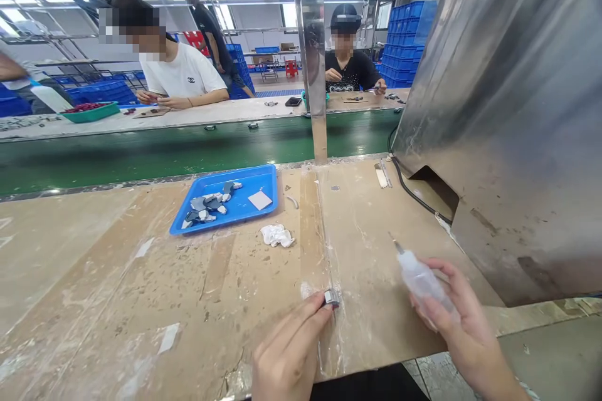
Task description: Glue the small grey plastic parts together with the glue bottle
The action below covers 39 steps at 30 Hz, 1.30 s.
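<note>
Near the front of the cardboard-covered table, my left hand point(291, 348) pinches a small grey part point(331, 299) with a reddish lower edge. To the right, my right hand point(463, 316) is wrapped round a translucent squeeze bottle point(426, 282). Its thin nozzle tip points up and to the left, away from the small part. The bottle is tilted and slightly blurred. Beyond my left hand lies a crumpled white tissue point(277, 235). A blue tray point(226, 225) holds several grey and white parts point(207, 205) and a pale square card point(260, 200).
A slanted metal housing point(508, 138) with a black cable point(414, 194) stands at the right. A metal post point(312, 56) rises behind the table. Beyond the green conveyor belt point(164, 160), co-workers point(181, 75) sit at another bench. Thin tools point(383, 174) lie near the housing.
</note>
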Available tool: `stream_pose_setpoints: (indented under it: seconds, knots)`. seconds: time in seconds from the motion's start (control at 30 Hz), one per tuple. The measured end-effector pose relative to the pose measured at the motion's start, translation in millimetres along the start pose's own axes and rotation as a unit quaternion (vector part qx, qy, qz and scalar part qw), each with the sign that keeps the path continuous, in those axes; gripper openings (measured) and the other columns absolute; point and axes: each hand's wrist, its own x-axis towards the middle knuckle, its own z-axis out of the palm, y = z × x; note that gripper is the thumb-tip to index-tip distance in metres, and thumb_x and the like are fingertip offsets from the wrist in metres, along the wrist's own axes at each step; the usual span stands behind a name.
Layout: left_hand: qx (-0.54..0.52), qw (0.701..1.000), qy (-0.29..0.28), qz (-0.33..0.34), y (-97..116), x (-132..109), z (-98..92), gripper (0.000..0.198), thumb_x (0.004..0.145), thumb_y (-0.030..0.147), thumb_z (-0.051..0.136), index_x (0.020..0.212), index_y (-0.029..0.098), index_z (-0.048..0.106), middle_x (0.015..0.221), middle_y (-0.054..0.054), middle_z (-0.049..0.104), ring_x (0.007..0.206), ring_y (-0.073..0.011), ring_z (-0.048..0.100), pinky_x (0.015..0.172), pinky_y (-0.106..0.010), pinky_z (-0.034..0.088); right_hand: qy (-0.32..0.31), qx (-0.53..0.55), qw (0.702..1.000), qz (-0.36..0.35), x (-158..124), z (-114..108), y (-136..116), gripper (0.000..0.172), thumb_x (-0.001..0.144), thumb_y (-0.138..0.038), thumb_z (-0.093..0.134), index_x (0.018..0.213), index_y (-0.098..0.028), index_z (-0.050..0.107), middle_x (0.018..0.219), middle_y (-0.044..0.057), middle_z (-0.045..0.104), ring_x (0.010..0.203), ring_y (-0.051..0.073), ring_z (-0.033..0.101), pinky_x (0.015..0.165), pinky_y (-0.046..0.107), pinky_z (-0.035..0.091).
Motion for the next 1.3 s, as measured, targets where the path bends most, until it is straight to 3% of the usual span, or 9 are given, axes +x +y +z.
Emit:
stream_pose_setpoints:
  seconds: [0.07, 0.17, 0.3, 0.43, 0.6, 0.77, 0.9, 1.1, 1.3]
  knots:
    - [0.008, 1.000, -0.009, 0.012, 2.8, -0.4, -2.2, 0.035, 0.091, -0.004, 0.059, 0.117, 0.015, 0.071, 0.120, -0.010, 0.074, 0.111, -0.0195, 0.071, 0.093, -0.028, 0.061, -0.021, 0.032, 0.998, 0.057, -4.6, 11.7, -4.9, 0.046, 0.080, -0.049, 0.078, 0.118, -0.030, 0.061, 0.088, 0.002, 0.070, 0.074, 0.016, 0.064, 0.064, 0.024, 0.051]
    - [0.018, 1.000, -0.014, 0.020, 6.9, 0.3, -4.5, 0.035, 0.091, -0.005, 0.057, 0.117, 0.014, 0.071, 0.120, -0.011, 0.074, 0.112, -0.0199, 0.071, 0.093, -0.028, 0.060, -0.033, 0.120, 0.989, 0.080, 0.2, 23.6, -10.2, 0.045, 0.071, -0.047, 0.085, 0.106, -0.025, 0.067, 0.071, -0.001, 0.064, 0.060, 0.012, 0.055, 0.054, 0.022, 0.046]
    - [0.008, 1.000, 0.006, 0.016, 9.0, 1.5, -2.6, 0.031, 0.092, -0.004, 0.056, 0.109, 0.014, 0.074, 0.113, -0.009, 0.076, 0.107, -0.0181, 0.072, 0.091, -0.026, 0.060, 0.038, 0.295, 0.947, 0.118, 11.3, 36.8, -18.6, 0.039, 0.071, -0.041, 0.086, 0.101, -0.023, 0.071, 0.066, -0.005, 0.056, 0.051, 0.006, 0.041, 0.046, 0.019, 0.038]
    - [-0.010, 1.000, 0.017, 0.006, 9.7, 3.8, -1.3, 0.029, 0.093, -0.003, 0.056, 0.107, 0.015, 0.074, 0.112, -0.009, 0.076, 0.105, -0.0170, 0.072, 0.089, -0.025, 0.060, 0.097, 0.349, 0.921, 0.140, 10.8, 46.0, -20.7, 0.039, 0.063, -0.042, 0.090, 0.092, -0.021, 0.074, 0.064, -0.005, 0.055, 0.050, 0.005, 0.041, 0.045, 0.017, 0.040]
    - [-0.007, 1.000, -0.006, -0.025, 13.7, 11.9, -5.4, 0.022, 0.095, 0.003, 0.058, 0.103, 0.016, 0.073, 0.108, -0.007, 0.077, 0.100, -0.0158, 0.074, 0.088, -0.025, 0.061, 0.084, 0.246, 0.957, 0.130, -1.9, 40.4, -1.6, 0.034, 0.061, -0.044, 0.089, 0.078, -0.019, 0.076, 0.066, 0.003, 0.066, 0.055, 0.014, 0.058, 0.045, 0.021, 0.046]
    - [-0.005, 1.000, 0.001, -0.017, 15.2, 13.9, -7.1, 0.021, 0.097, 0.005, 0.057, 0.101, 0.017, 0.074, 0.105, -0.007, 0.078, 0.099, -0.0148, 0.075, 0.089, -0.023, 0.061, 0.021, 0.138, 0.989, 0.051, -7.1, 34.6, 13.3, 0.025, 0.073, -0.042, 0.082, 0.081, -0.019, 0.077, 0.062, 0.004, 0.065, 0.053, 0.018, 0.059, 0.043, 0.026, 0.045]
    - [0.000, 1.000, 0.003, -0.013, 14.8, 12.1, -6.7, 0.024, 0.096, 0.002, 0.056, 0.103, 0.017, 0.074, 0.107, -0.007, 0.078, 0.101, -0.0153, 0.074, 0.091, -0.024, 0.060, -0.016, 0.064, 0.998, -0.005, -7.5, 40.8, 2.1, 0.025, 0.073, -0.041, 0.081, 0.077, -0.018, 0.075, 0.057, 0.002, 0.063, 0.047, 0.015, 0.056, 0.041, 0.024, 0.045]
    - [-0.006, 1.000, 0.012, -0.015, 15.1, 11.1, -3.9, 0.024, 0.094, 0.001, 0.058, 0.102, 0.017, 0.074, 0.108, -0.007, 0.078, 0.101, -0.0163, 0.075, 0.090, -0.025, 0.061, 0.009, 0.030, 0.999, 0.042, -15.7, 52.2, -20.3, 0.030, 0.074, -0.048, 0.079, 0.078, -0.020, 0.072, 0.057, 0.000, 0.058, 0.050, 0.014, 0.051, 0.046, 0.025, 0.042]
    - [-0.003, 1.000, 0.006, -0.022, 16.2, 13.6, -5.2, 0.023, 0.095, 0.003, 0.057, 0.100, 0.018, 0.074, 0.105, -0.006, 0.079, 0.098, -0.0172, 0.076, 0.089, -0.026, 0.063, -0.002, 0.008, 0.999, 0.047, -15.9, 53.8, -24.7, 0.035, 0.072, -0.055, 0.079, 0.078, -0.020, 0.073, 0.058, 0.000, 0.058, 0.051, 0.014, 0.051, 0.046, 0.025, 0.040]
